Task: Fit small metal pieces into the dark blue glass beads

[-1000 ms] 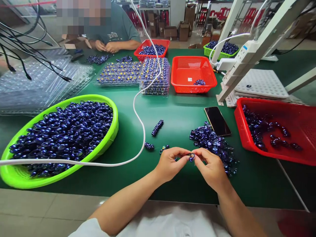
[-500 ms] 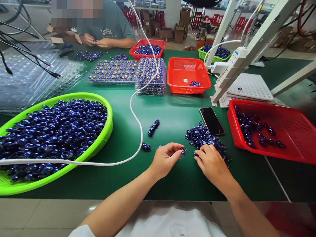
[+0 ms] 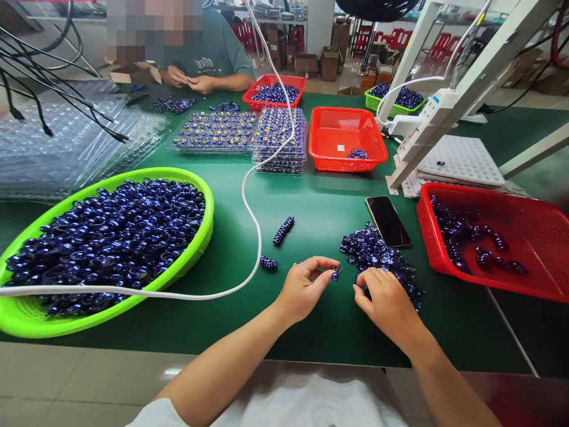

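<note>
My left hand (image 3: pixel 304 289) pinches a small, shiny dark blue ring (image 3: pixel 335 273) with a gold-coloured spot between thumb and forefinger. To its right, my right hand (image 3: pixel 386 302) has its fingers curled at the near left edge of a pile of small round blue pieces (image 3: pixel 368 246). Whatever may be between those fingertips is too small or hidden to make out. Left of the pile lie a longer row of stacked blue rings (image 3: pixel 283 231) and a shorter row (image 3: pixel 268 264).
A big green basket (image 3: pixel 207 222) of blue rings stands at left, crossed by a white cable (image 3: pixel 252 219). Beside the pile lie a phone (image 3: pixel 388 221) and a red basket (image 3: pixel 427 237). Filled clear trays (image 3: pixel 213 131) and another red basket (image 3: pixel 349 163) stand farther back. Opposite sits a person (image 3: pixel 217 50).
The whole view has shifted slightly, so things appear farther right. My left hand keeps its pinch on the ring; my right hand stays beside the pile, fingers still curled.
</note>
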### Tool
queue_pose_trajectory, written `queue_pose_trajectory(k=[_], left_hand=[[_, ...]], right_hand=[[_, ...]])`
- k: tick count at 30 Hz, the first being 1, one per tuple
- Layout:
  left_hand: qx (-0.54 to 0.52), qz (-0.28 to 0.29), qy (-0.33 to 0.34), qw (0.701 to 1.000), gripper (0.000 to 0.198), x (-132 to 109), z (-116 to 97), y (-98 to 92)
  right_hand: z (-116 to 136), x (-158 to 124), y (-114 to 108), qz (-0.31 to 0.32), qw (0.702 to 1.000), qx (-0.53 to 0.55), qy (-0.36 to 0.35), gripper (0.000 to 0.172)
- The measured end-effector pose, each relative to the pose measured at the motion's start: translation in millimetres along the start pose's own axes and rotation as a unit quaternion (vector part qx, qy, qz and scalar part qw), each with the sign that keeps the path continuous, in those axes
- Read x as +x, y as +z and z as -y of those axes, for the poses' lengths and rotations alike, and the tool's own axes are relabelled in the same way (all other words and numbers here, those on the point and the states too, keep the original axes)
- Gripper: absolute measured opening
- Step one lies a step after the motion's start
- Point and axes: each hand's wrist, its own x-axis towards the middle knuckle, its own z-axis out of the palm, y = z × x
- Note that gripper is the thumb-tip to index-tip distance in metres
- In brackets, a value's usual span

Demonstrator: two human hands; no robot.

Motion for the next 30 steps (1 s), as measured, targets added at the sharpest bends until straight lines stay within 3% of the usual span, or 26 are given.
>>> queue_pose_trajectory(k=[6,11,15,18,23,30], left_hand=[[-0.046,0.078,0.042,0.995,0.018,-9.1,1.8,4.5],[-0.125,0.057,0.014,0.990,0.018,-10.1,-2.1,6.5],[-0.240,0.020,-0.066,0.968,0.025,-3.0,-4.4,5.3],[-0.305,-0.008,-0.106,0.947,0.028,1.9,-3.2,4.0],[-0.292,-0.025,-0.102,0.951,0.025,3.7,-0.6,3.2],[-0.258,-0.046,-0.113,0.959,0.026,2.9,-2.5,6.0]], right_hand=[[23.5,9.1,-10.4,-0.073,0.989,0.125,0.011,0.003],[29.5,13.9,0.0,-0.138,0.956,0.239,0.096,0.009],[32.5,12.4,1.0,-0.105,0.904,0.374,0.179,0.015],[34.3,10.7,-1.0,-0.063,0.877,0.445,0.172,0.011],[36.2,9.2,0.3,-0.062,0.890,0.436,0.113,0.013],[34.3,10.4,-1.3,-0.097,0.903,0.405,0.108,0.019]])
